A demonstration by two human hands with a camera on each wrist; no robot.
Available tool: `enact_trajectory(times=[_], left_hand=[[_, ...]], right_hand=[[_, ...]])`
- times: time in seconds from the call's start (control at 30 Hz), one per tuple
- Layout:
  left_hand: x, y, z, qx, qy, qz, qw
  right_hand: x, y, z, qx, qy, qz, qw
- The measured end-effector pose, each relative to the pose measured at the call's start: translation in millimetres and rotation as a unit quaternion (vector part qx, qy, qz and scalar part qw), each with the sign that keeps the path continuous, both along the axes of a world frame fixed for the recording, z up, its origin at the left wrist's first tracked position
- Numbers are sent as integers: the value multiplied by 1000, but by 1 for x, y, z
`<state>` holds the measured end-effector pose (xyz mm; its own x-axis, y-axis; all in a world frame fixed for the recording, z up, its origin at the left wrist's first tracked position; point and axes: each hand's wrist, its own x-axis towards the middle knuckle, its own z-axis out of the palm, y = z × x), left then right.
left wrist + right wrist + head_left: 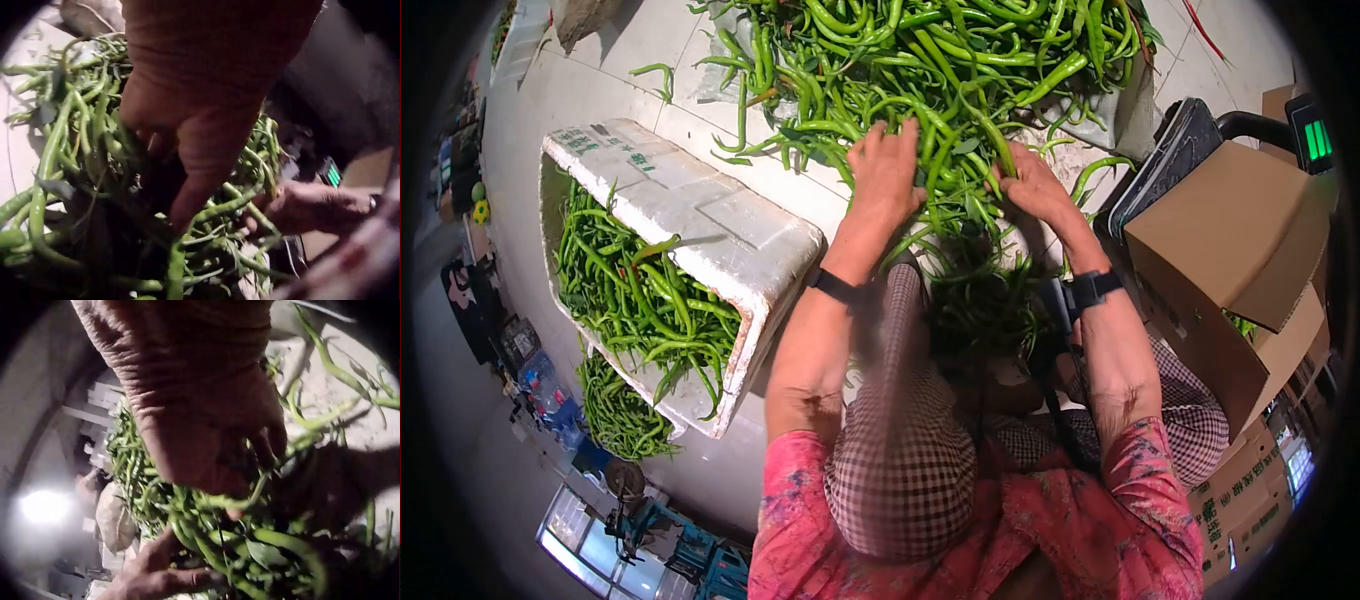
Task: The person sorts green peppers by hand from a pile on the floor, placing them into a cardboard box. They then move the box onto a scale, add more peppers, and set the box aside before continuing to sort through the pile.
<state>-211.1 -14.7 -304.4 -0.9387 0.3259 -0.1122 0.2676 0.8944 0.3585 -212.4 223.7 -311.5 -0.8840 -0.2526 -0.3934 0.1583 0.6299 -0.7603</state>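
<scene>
Long green chili peppers [960, 60] lie in a heap across the floor at the top of the head view. The left hand [885, 180] rests on the heap's near edge, fingers spread among the peppers; in the left wrist view its thumb touches a green pepper [176, 265]. To its right, the right hand [1037, 185] has its fingers curled round a green pepper [990, 130]. In the right wrist view, the right hand [206, 437] is over the peppers with a curved one at its fingertips, and the left hand [162, 572] is below it.
A white foam box [720, 215] of peppers lies tipped at the left, with another pepper pile [625, 415] beside it. An open cardboard box [1225, 230] stands at the right near a device with a green display [1317, 140]. Loose peppers lie between the knees.
</scene>
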Motion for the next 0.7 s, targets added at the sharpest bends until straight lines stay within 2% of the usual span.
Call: enact_trajectory(times=[0.07, 0.1, 0.13, 0.17, 0.2, 0.23, 0.27, 0.3, 0.33, 0.37, 0.43, 0.5, 0.53, 0.57, 0.6, 0.63, 0.67, 0.7], left_hand=[[1, 6, 16, 2, -115, -112, 987], [19, 7, 17, 63, -91, -157, 981], [45, 16, 6, 260, -321, -22, 910], [54, 23, 3, 353, -432, 35, 829], [59, 31, 10, 425, -524, 110, 730], [59, 32, 15, 269, -412, -12, 870], [59, 32, 19, 93, -270, -136, 949], [53, 28, 29, 93, -272, -139, 948], [44, 21, 38, 117, -163, -114, 973], [39, 14, 46, 140, -56, -89, 985], [34, 0, 58, 179, -68, -60, 980], [32, -14, 78, 159, -138, 43, 977], [31, -19, 87, 232, -164, 112, 952], [30, -23, 93, 302, -192, 180, 917], [30, -26, 83, 301, -199, 175, 916], [29, -29, 68, 213, -117, 75, 967], [34, -35, 59, 120, -32, -24, 992], [35, -36, 65, 118, -34, -26, 992]], right_hand=[[5, 2, 36, -23, -142, 45, 989], [11, 4, 49, -30, -190, 60, 979], [21, 16, 58, -77, -188, 47, 978], [29, 33, 63, -123, -186, 34, 974], [30, 47, 61, -130, -265, 36, 955], [37, 52, 55, -130, -269, 32, 954], [44, 55, 50, -106, -270, -17, 957], [48, 56, 49, -80, -268, -66, 958], [48, 51, 56, -56, -210, -85, 972], [57, 58, 32, 11, -135, -117, 984], [55, 57, 41, 24, -102, -191, 976], [51, 56, 56, -70, -71, -294, 951], [49, 55, 74, -86, -72, -322, 940], [50, 57, 73, -135, -13, -358, 924], [49, 65, 64, -226, -6, -405, 886], [49, 64, 62, -317, 0, -448, 836], [53, 65, 65, -308, 4, -467, 829], [53, 60, 67, -309, 3, -469, 827]])
